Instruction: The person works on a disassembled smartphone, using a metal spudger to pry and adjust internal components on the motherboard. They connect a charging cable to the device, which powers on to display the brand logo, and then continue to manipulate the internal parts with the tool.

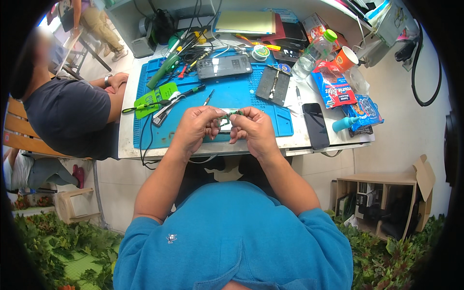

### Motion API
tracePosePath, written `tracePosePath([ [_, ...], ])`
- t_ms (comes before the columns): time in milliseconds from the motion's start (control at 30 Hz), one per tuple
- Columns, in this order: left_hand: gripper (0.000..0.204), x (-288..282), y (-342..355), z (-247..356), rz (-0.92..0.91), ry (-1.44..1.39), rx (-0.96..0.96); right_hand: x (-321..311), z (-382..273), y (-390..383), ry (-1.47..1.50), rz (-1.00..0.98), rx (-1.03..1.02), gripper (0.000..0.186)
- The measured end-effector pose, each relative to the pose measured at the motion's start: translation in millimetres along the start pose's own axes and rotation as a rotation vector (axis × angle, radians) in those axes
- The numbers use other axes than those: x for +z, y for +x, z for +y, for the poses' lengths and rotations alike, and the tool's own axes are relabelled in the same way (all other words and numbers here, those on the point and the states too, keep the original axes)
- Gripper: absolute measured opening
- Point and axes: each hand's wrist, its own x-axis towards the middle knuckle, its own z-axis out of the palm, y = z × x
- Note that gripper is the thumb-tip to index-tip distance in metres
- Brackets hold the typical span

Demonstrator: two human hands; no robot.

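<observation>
My left hand (197, 126) and my right hand (251, 126) pinch a small green circuit board (231, 115) between thumbs and fingers, over the near part of a blue work mat (169, 135). A pale rectangular object (225, 123) lies behind or just below the board, partly hidden by my fingers. A thin pointed tool (208, 97) lies beyond my left hand. A dark phone with its back up (220, 67) and a black board holder (270, 84) lie farther back.
Tools and cables (176, 58) crowd the back left. A black phone (314, 125), blue bottle (344, 123), snack bags (328, 84), clear bottle (309, 60) and orange cup (345, 59) line the right side. A seated person (72, 118) is close at left; others are behind them.
</observation>
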Motion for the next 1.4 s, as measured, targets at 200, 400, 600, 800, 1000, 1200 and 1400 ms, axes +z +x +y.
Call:
tracePosePath([
  [200,0.020,-5.5,4.6,-6.3,-0.018,0.085,0.056,0.1,0.4,-0.8,0.015,-0.009,-0.017,0.017],
  [400,0.018,-5.6,5.6,-9.2,-0.018,0.147,0.127,-0.2,1.6,-1.6,0.003,-0.015,-0.043,0.018],
  [600,0.018,-7.1,6.3,-11.0,-0.021,0.156,0.139,-1.0,2.6,-1.2,0.034,0.000,-0.016,0.018],
  [800,0.018,-8.2,4.2,-8.8,-0.029,0.113,0.083,-2.2,1.8,-0.7,0.004,0.002,0.010,0.016],
  [1000,0.019,-6.9,1.7,-5.6,-0.029,0.038,0.024,-2.8,2.6,0.3,0.025,0.015,0.039,0.016],
  [1200,0.020,-9.4,3.1,-9.9,-0.015,0.060,0.040,-2.6,2.1,0.4,0.039,0.008,0.052,0.016],
  [1400,0.019,-14.6,2.6,-10.1,-0.049,0.059,0.041,-0.9,3.0,-0.7,-0.018,0.002,-0.031,0.020],
])
